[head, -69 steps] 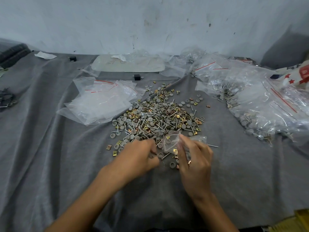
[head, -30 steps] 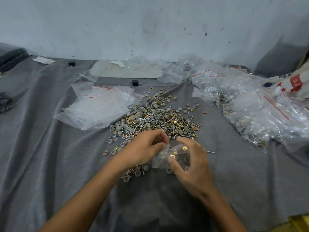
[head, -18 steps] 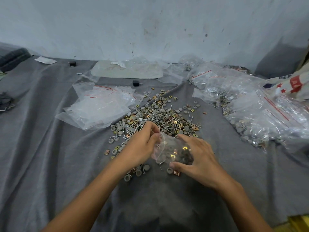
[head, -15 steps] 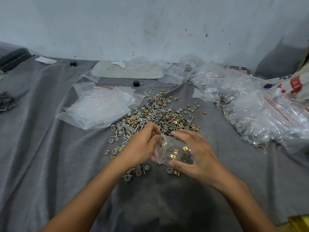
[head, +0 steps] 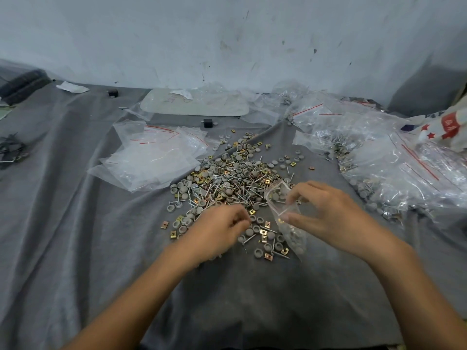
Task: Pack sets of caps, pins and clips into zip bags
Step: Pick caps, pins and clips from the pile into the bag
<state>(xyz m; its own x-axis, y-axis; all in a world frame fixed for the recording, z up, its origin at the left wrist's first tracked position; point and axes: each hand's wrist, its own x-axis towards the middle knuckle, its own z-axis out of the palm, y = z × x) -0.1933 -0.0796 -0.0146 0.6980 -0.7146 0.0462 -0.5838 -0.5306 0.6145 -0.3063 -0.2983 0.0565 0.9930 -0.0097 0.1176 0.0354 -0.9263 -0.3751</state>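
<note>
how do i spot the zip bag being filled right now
On the grey cloth, find the loose pile of caps, pins and clips in the middle. At its near right edge the right hand pinches a small zip bag. Unlike the flat empty bags to the left, it is partly filled.
</note>
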